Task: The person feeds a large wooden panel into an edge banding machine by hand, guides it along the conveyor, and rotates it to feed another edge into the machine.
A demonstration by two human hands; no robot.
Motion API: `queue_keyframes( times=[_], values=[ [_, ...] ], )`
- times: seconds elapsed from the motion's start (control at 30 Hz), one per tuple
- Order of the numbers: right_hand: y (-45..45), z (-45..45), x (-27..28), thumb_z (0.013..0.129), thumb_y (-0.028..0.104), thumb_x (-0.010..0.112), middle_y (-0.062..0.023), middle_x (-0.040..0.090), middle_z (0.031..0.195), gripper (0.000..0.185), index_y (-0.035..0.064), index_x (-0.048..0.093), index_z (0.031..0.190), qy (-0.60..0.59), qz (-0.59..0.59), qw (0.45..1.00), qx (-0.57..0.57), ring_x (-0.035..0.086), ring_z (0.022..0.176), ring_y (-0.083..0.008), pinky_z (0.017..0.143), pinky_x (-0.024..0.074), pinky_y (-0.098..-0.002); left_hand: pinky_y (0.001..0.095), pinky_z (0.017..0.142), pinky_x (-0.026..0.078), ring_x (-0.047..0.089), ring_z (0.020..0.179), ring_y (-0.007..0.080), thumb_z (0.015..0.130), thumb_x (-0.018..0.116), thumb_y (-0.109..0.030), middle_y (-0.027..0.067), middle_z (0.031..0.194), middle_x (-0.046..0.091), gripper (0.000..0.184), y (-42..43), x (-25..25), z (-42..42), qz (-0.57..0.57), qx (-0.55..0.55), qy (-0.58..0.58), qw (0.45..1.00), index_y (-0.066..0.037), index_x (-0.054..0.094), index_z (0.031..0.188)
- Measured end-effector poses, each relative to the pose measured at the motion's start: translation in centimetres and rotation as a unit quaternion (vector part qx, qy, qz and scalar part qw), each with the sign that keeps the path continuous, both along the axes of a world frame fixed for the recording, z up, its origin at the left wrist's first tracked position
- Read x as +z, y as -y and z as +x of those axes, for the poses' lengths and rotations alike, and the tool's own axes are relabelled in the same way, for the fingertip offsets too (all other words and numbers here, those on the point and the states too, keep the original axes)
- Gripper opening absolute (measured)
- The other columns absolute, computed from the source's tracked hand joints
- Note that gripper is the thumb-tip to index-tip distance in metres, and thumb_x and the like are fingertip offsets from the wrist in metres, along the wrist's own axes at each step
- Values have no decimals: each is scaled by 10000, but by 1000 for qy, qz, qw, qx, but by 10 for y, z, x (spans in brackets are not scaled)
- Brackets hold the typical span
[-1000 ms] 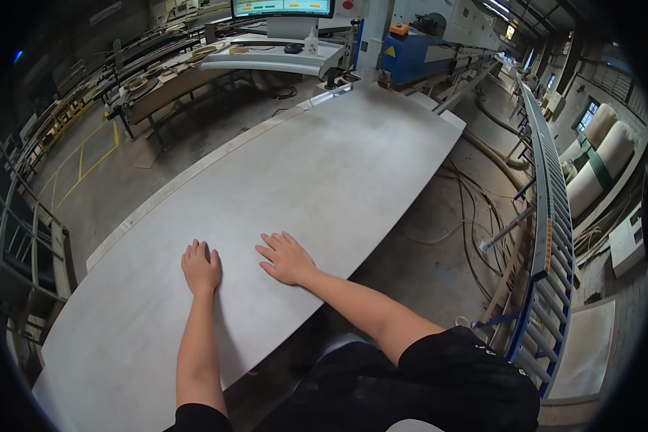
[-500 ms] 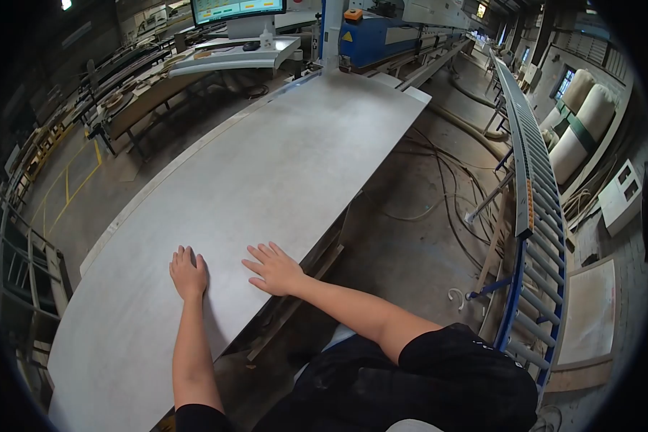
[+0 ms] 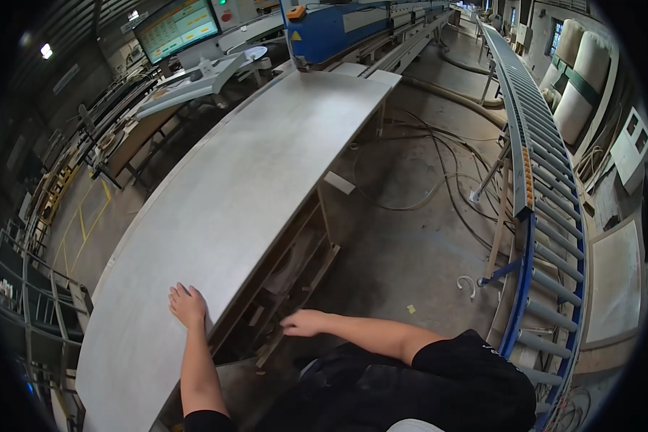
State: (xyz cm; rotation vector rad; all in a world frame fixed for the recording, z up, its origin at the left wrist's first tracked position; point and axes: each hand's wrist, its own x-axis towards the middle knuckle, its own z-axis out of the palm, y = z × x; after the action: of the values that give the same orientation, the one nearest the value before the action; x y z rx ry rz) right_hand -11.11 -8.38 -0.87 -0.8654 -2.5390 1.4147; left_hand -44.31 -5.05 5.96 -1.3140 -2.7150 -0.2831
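Observation:
A large pale grey board (image 3: 216, 194) spans the middle of the head view. Near its right edge, my left hand (image 3: 187, 305) lies flat on the surface with its fingers apart and nothing held. My right hand (image 3: 304, 322) is off the board, past that edge and above a wooden frame (image 3: 295, 307) beneath it. The right fingers are bent and partly blurred; whether they hold anything is hidden.
A roller conveyor (image 3: 547, 252) runs along the right. Cables and a hose (image 3: 453, 95) lie on the floor. A blue machine (image 3: 324, 32) and a monitor (image 3: 178, 32) stand beyond the board. Metal racks (image 3: 39, 309) are at the left.
My right hand has left the board and moved past its right edge, with its fingers drawn in. My left hand stays on the board. The view has shifted, showing more of the frame below.

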Motion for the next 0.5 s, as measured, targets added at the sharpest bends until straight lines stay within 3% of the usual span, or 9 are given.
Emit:
queue_keyframes(
  times=[0.03,0.07,0.13,0.27,0.3,0.37,0.43,0.5],
  values=[
    [7,35,-26,910,371,561,-205,678,996,380,61,648,1113,10,37,998,44,640,975,-400,837,517,-463,502,1166,196,294,1428,339,971,414,-391,171,1522,371,554,-2,-1,15,-4,15,-3,1000,-84,442,1431],
    [15,73,-38,900,384,572,-193,676,1023,384,70,656,1104,91,24,995,45,634,985,-397,844,515,-462,509,1164,194,295,1426,345,971,414,-405,175,1520,372,565,-4,-1,30,-7,31,-7,999,-87,433,1437],
    [32,148,-97,878,412,593,-174,683,1057,397,103,678,1113,103,-12,995,3,634,1010,-383,849,515,-461,517,1156,208,305,1420,350,969,417,-423,178,1516,378,578,-9,0,66,-15,36,-18,999,-88,427,1441],
    [70,304,-199,864,467,585,-155,691,1108,457,101,717,1103,188,-110,942,-254,639,1065,-350,924,500,-430,535,1133,252,333,1403,363,962,426,-473,194,1508,384,619,-24,3,107,-72,15,-41,996,-97,407,1454],
    [78,342,-192,866,447,605,-163,700,1089,445,79,724,1085,208,-183,894,-353,674,988,-317,875,520,-411,553,1120,269,340,1400,364,963,423,-502,201,1510,377,639,-29,-14,106,-66,15,-69,995,-105,397,1463],
    [108,419,-255,888,364,613,-156,719,931,376,33,720,1031,171,-143,802,-554,681,809,-273,731,539,-410,567,1129,239,303,1422,349,962,399,-566,182,1537,341,689,-32,-15,127,-75,23,-55,995,-123,357,1488],
    [133,485,-288,908,265,598,-87,652,742,245,37,686,928,54,-271,606,-746,596,612,-196,535,483,-378,570,1135,225,277,1437,342,960,390,-588,171,1555,313,707,-33,-9,139,-91,20,-47,994,-132,341,1499],
    [157,529,-292,922,217,573,-28,568,657,164,66,630,890,-9,-264,539,-800,523,531,-157,444,406,-345,568,1148,196,221,1466,320,950,379,-627,139,1589,252,741,-35,-4,143,-113,52,-19,992,-160,306,1520]
  ],
)
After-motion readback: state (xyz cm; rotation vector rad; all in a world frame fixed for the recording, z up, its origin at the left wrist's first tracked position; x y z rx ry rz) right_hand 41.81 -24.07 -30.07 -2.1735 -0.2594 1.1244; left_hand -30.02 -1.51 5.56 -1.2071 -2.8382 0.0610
